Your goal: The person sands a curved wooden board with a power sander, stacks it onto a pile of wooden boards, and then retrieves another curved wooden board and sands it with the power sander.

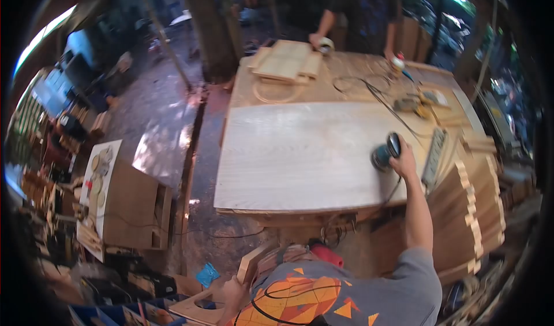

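Note:
My right hand (pixel 405 163) is wrapped round an orbital sander (pixel 381 156) with a dark round top. The sander rests on a large pale wooden panel (pixel 294 153), near its right side. Low in the view, beside my body, my left hand (pixel 233 293) is closed at the lower end of a short wooden board (pixel 254 261), which tilts up beside my waist. The fingers of that hand are partly blurred. A flat wooden piece with a rounded cutout (pixel 199 306) lies just below it.
Across the workbench (pixel 346 72) a person (pixel 363 14) holds a roll of tape (pixel 326 46) near stacked boards (pixel 285 60). A yellow power tool (pixel 421 103), cables and a power strip (pixel 434 157) lie at the right. Wooden panels (pixel 450 228) stand right; a cabinet (pixel 133 205) stands left.

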Available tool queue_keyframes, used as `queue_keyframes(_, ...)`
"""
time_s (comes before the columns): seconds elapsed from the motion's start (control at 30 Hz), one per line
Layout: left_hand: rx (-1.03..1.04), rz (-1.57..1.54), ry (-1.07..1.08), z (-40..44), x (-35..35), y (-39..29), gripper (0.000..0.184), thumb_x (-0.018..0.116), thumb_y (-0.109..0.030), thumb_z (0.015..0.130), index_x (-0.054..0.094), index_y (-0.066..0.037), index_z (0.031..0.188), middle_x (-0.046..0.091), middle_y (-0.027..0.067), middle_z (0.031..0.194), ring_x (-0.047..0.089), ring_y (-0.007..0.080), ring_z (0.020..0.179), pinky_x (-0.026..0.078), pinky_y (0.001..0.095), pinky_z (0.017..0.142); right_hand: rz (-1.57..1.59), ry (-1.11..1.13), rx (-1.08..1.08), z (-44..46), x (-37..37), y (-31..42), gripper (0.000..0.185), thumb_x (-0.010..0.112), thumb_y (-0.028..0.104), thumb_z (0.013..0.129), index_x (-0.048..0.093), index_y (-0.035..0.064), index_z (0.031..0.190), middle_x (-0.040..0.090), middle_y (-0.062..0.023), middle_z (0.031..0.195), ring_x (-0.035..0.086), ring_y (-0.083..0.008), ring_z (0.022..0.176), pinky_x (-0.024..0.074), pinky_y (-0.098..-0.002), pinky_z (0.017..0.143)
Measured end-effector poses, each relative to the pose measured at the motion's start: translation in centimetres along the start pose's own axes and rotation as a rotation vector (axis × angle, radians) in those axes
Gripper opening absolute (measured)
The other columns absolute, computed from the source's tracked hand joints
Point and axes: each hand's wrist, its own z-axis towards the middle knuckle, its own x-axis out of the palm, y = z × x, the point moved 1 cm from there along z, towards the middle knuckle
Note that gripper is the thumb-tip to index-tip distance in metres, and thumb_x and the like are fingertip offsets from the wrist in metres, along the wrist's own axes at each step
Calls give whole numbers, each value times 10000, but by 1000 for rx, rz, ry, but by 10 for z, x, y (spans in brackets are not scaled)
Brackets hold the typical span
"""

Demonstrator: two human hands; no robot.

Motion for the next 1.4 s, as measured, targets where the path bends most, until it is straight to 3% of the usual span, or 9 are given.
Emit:
queue_keyframes(0.1, 99, -14, 34, 13, 1, 6, 491, 773, -417, 875, 697, 23, 1080, 758, 281, 968, 735, 467, 991, 586, 529, 855, -68, -2, 10, -23, -8, -1, 948, 731, 139, 743, 400, 277, 1620, 545, -207, 1442, 592, -426, 1279, 517, -505, 1080)
queue_keyframes(0.37, 388, 64, 7, 66, 0, 14, 484, 791, -427, 853, 692, 20, 1010, 743, 273, 863, 740, 470, 875, 593, 526, 764, -80, -286, -5, -144, -12, -7, 864, 782, 237, 781, 451, 73, 1562, 548, -216, 1419, 543, -447, 1283, 474, -512, 1101)
queue_keyframes(0.57, 609, 205, 54, 88, -12, -15, 459, 825, -394, 823, 685, 10, 991, 744, 271, 860, 738, 468, 846, 597, 536, 763, 72, -539, 209, -302, 31, 28, 659, 811, 233, 814, 569, 38, 1396, 595, -210, 1318, 569, -412, 1217, 490, -494, 1049)
queue_keyframes(0.77, 971, 297, 93, 116, -3, -47, 405, 826, -390, 834, 695, -17, 924, 728, 258, 766, 737, 476, 754, 598, 553, 716, 392, -80, 665, -467, 93, 110, 500, 795, 269, 847, 664, 52, 1277, 676, -179, 1162, 669, -368, 1059, 544, -460, 963)
queue_keyframes(0.87, 1102, 384, 145, 123, 14, -75, 401, 825, -396, 839, 697, -30, 937, 732, 255, 780, 738, 470, 768, 595, 559, 729, 388, 271, 527, -513, 114, 121, 449, 764, 280, 858, 697, 44, 1235, 735, -181, 1075, 715, -360, 1056, 566, -441, 938)
queue_keyframes(1.03, 1189, 393, 246, 84, 10, -159, 365, 812, -341, 825, 697, -15, 941, 729, 256, 803, 729, 471, 813, 578, 563, 763, 519, 353, 633, -500, 126, 107, 406, 732, 245, 844, 720, -5, 1164, 775, -192, 987, 751, -376, 977, 585, -449, 909)
queue_keyframes(1.17, 1301, 395, 237, 50, 15, -221, 420, 809, -406, 843, 705, -18, 966, 744, 248, 824, 740, 460, 817, 589, 560, 770, 578, 470, 601, -471, 131, 101, 552, 771, 306, 803, 692, -39, 1226, 763, -232, 1097, 739, -391, 1052, 579, -454, 939)
queue_keyframes(1.27, 1285, 392, 250, 12, 21, -265, 423, 795, -414, 858, 704, -19, 979, 754, 247, 848, 753, 445, 837, 598, 553, 780, 623, 630, 515, -465, 132, 100, 841, 833, 358, 735, 549, -121, 1364, 678, -340, 1250, 646, -456, 1238, 528, -463, 1061)
queue_keyframes(1.4, 1254, 378, 253, -30, 38, -311, 422, 772, -400, 867, 708, -5, 1001, 753, 270, 875, 757, 446, 848, 602, 555, 787, 743, 434, 621, -476, 135, 85, 947, 911, 418, 716, 504, -56, 1427, 643, -284, 1343, 625, -401, 1295, 515, -462, 1062)
